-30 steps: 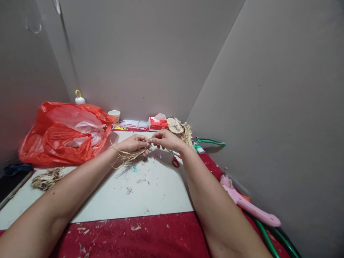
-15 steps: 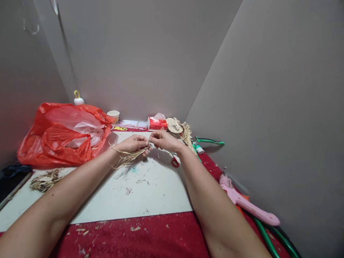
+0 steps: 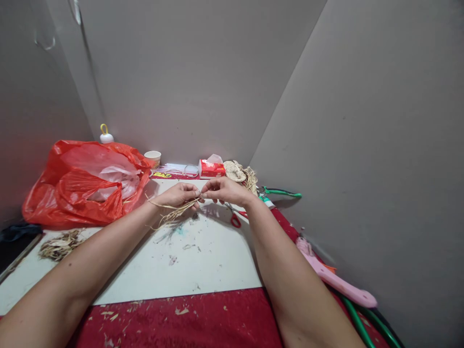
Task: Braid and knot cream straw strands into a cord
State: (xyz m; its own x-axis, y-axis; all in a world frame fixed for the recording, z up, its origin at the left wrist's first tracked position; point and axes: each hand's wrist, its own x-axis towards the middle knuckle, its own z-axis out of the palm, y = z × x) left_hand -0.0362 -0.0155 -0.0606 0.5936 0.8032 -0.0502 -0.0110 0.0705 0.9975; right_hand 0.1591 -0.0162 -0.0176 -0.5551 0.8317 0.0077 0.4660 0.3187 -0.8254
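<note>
My left hand (image 3: 181,195) is closed on a bundle of thin, straw-coloured plant strips (image 3: 176,213), whose loose ends trail down toward my left wrist. Fingertips of my right hand (image 3: 224,191) are pinched together right against the left thumb, at the end of the strips. What exactly sits between the right fingertips is too small to make out. Both hands are held above a white board (image 3: 174,270). Just below the right wrist lie red-handled scissors (image 3: 235,220), partly hidden by it.
A red plastic bag (image 3: 87,193) stands left, with dry strips (image 3: 61,245) before it. Along the back are a paper cup (image 3: 152,157), a red tissue pack (image 3: 212,168) and a woven round piece (image 3: 235,171). Green-handled pliers (image 3: 281,192) and a pink-handled tool (image 3: 340,280) lie right.
My right hand has shifted slightly to the right and its fingers have lifted a little, showing more of the scissors. The left hand keeps its grip on the strips.
</note>
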